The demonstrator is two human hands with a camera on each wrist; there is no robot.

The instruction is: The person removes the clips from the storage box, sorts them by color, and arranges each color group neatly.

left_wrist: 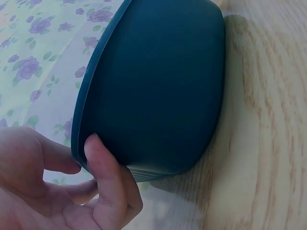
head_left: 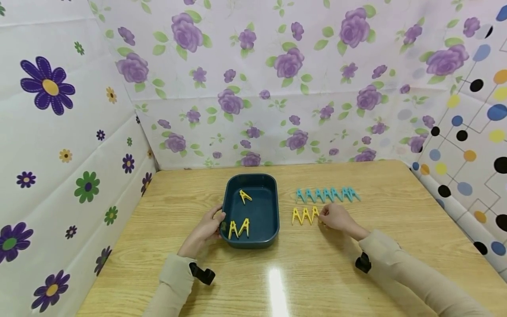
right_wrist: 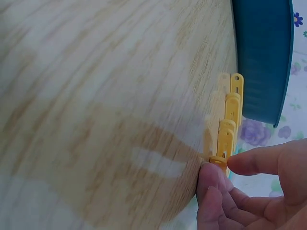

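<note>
My left hand grips the near left rim of a dark teal plastic basin, thumb and fingers on either side of the wall. Inside the basin, one yellow clothespin lies toward the back and two more at the front left. To the right, my right hand pinches a yellow clothespin between thumb and forefinger at the right end of a yellow row; the fingers mostly hide it. Three yellow clothespins stand in that row left of the hand.
Behind the yellow row runs a row of several blue clothespins, the rightmost ones close together. Everything rests on a wood-grain table. Flower-patterned cloth hangs behind it, with patterned sheets on both sides.
</note>
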